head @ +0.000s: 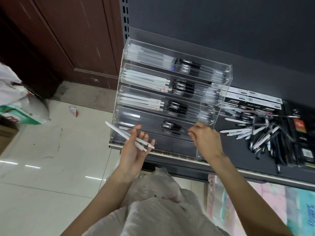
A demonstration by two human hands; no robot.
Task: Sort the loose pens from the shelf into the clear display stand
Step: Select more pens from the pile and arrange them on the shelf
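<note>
A clear tiered display stand (pixel 226 77) stands on the dark shelf (pixel 230 160), its rows holding white pens on the left and black pens on the right. My left hand (pixel 134 150) lies palm up before the stand's lower left corner and holds a few white pens (pixel 122 133) across its fingers. At the lowest filled row, my right hand (pixel 204 138) pinches the end of a thin black pen (pixel 180 129) that lies among the black pens there. A loose heap of black and white pens (pixel 260 133) lies on the shelf to the stand's right.
Black and white pen boxes (pixel 252 99) sit behind the heap, and a dark packet (pixel 300 130) lies at the far right. A brown wooden door (pixel 59 40) and tiled floor (pixel 51 167) are to the left. White plastic bags (pixel 162 201) bulge below my arms.
</note>
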